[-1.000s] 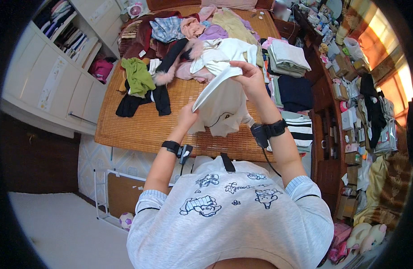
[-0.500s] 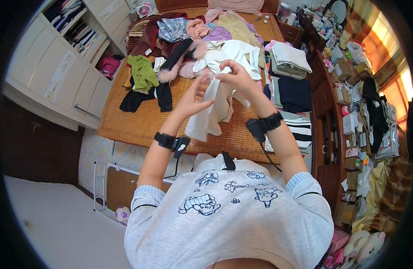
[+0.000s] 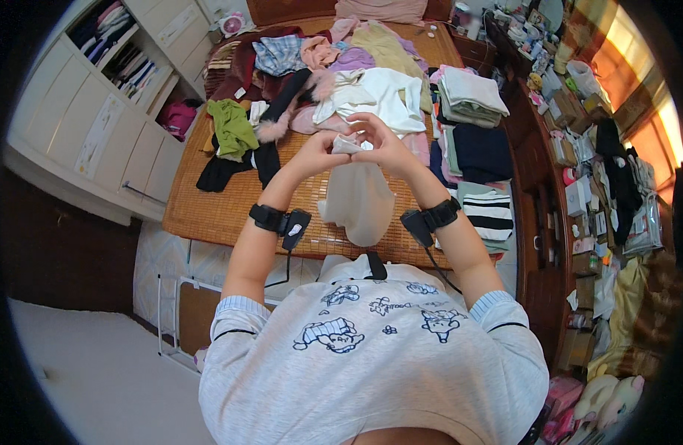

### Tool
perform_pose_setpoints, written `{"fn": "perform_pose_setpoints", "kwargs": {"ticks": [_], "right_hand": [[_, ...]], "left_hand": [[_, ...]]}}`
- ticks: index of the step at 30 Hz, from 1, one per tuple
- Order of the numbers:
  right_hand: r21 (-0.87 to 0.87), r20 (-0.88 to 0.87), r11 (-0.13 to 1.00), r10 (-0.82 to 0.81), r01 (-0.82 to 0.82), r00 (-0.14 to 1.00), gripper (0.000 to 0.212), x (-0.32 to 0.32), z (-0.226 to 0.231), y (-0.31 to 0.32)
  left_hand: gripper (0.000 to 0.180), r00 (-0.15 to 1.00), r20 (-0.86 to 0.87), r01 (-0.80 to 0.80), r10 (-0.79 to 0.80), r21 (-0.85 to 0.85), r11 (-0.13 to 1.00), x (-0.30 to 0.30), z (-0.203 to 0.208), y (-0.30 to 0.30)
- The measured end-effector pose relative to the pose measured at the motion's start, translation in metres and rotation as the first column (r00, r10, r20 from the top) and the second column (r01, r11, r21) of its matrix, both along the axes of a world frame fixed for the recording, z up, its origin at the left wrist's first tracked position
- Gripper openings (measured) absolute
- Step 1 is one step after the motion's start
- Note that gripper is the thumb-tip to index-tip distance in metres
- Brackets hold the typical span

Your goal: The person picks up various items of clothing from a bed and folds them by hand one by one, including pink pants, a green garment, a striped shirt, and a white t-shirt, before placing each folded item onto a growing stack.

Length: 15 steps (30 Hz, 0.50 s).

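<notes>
Above the near half of the bed, my left hand [image 3: 317, 157] and my right hand [image 3: 386, 150] are close together, both gripping the top edge of a thin white garment [image 3: 360, 204]. Its cloth hangs down below them over the woven mat [image 3: 282, 222]; I cannot make out its exact kind. Just beyond my hands lies a white long-sleeved top [image 3: 389, 96], spread on a heap of clothes. A green garment [image 3: 232, 127] and black clothing [image 3: 226, 174] lie to the left. To the right are stacked folded clothes, with a white pile [image 3: 471, 93] farthest.
Folded navy cloth [image 3: 481, 152] and a black-and-white striped garment [image 3: 487, 215] line the bed's right side. A crowded shelf [image 3: 579, 200] stands beyond it. At left is a white wardrobe [image 3: 96, 141]. A white metal frame [image 3: 167, 315] stands on the floor by the bed's foot.
My hands have come closer together, and my left hand has closed on the white garment's top edge. The garment now hangs between both hands, bunched at the top, rather than from the right alone.
</notes>
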State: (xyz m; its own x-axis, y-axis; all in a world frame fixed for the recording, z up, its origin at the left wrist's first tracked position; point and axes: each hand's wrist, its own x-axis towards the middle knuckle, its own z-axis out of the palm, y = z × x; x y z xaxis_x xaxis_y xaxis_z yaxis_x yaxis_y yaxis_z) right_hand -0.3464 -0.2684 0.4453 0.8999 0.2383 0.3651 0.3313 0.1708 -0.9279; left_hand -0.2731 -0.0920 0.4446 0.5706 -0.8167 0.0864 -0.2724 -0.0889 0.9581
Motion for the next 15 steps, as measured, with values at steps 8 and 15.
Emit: {"fn": "perform_pose_setpoints", "kwargs": {"ticks": [8, 15], "right_hand": [[-0.54, -0.332, 0.818, 0.009, -0.198, 0.943, 0.065, -0.034, -0.069, -0.017], [-0.649, -0.299, 0.734, -0.004, -0.2, 0.954, 0.048, -0.059, -0.136, -0.043]], "left_hand": [[0.017, 0.985, 0.169, 0.027, -0.018, -0.049, 0.998, -0.011, 0.019, 0.013], [0.019, 0.973, 0.058, -0.201, 0.223, -0.257, 0.945, -0.002, 0.028, 0.049]]}}
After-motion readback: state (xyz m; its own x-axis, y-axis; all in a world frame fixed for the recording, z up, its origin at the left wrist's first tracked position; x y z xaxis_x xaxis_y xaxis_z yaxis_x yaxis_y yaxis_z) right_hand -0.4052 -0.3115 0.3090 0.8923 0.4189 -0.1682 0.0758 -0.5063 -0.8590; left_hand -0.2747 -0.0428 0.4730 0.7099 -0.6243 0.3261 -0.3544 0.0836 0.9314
